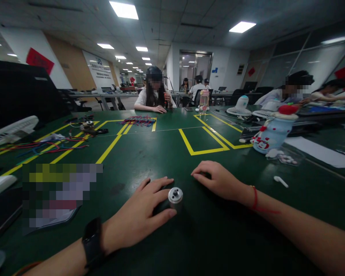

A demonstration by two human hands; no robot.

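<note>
A small silver cylindrical motor point(176, 196) stands upright on the green table, its round end with a short shaft facing up. My left hand point(142, 214) has its thumb and index finger against the motor's left side, while its other fingers stretch out over the tabletop. Its wrist wears a black watch. To the right of the motor, apart from it, my right hand point(217, 178) rests on the table with fingers loosely curled in and thumb close to them; nothing shows in it. A red string circles that wrist.
Loose wires point(57, 143) lie at the left, a wire bundle point(139, 121) farther back. A blue bottle point(273, 132), white earbud point(281, 181) and paper sheet point(322, 151) are on the right. Yellow tape point(209, 151) marks the green table point(149, 149). A person point(153, 92) sits opposite.
</note>
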